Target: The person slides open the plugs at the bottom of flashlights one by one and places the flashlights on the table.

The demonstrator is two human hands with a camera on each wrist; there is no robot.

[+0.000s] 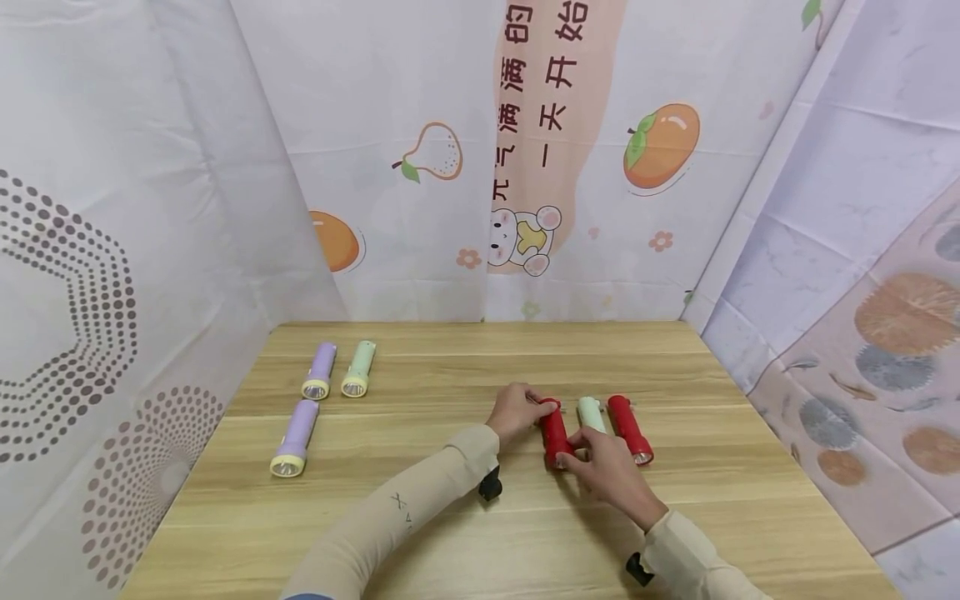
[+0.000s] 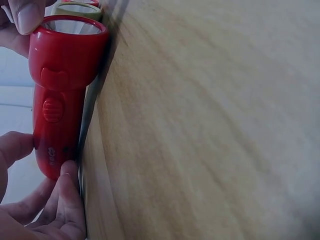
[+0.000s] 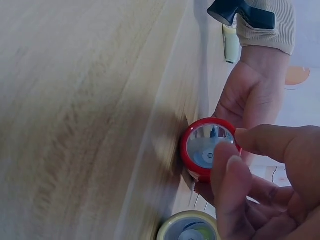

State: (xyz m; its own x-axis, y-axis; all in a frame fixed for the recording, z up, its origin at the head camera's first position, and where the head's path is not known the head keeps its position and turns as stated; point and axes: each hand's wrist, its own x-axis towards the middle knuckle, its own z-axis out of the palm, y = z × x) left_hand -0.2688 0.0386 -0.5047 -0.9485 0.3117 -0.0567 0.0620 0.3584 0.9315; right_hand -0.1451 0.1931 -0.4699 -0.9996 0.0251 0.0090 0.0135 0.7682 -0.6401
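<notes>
A red flashlight [image 1: 553, 432] lies on the wooden table, its lens end toward me. My left hand [image 1: 516, 412] pinches its tail end between thumb and fingers. At the lens end, my right hand [image 1: 606, 473] grips the rim with thumb and fingertips. In the left wrist view, the switch side of the red flashlight [image 2: 59, 95] shows between both hands. The right wrist view looks into its clear lens [image 3: 202, 150]. Just right of it lies a pale green flashlight [image 1: 590, 412], partly hidden behind my right hand. Beyond that is a second red flashlight [image 1: 628, 427].
On the left of the table [image 1: 420, 367] lie two purple flashlights, one farther back [image 1: 321, 367] and one nearer [image 1: 298, 433]. A green flashlight [image 1: 360, 367] lies beside the back one. Printed curtains [image 1: 375, 250] border the table at the back and sides.
</notes>
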